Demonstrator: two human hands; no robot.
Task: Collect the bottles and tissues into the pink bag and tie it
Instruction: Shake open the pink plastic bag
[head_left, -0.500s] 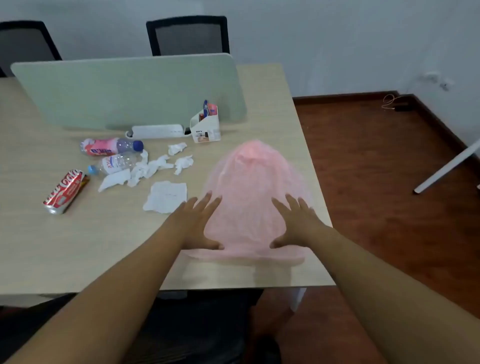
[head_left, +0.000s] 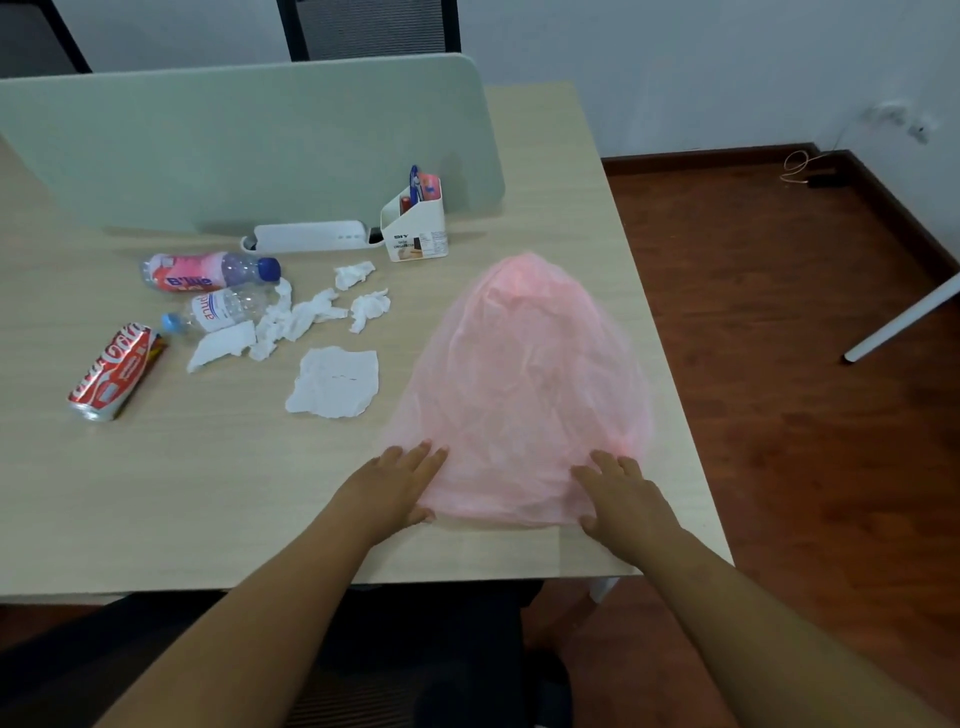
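While the pink bag (head_left: 524, 384) lies flat, both hands (left hand (head_left: 400, 483), right hand (head_left: 623, 493)) press it, fingers straight.

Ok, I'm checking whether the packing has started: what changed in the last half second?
The left hand and right hand slid slightly toward the near edge of the bag, flat on it. Nothing gripped or let go. Bottles, can and tissues stayed put.
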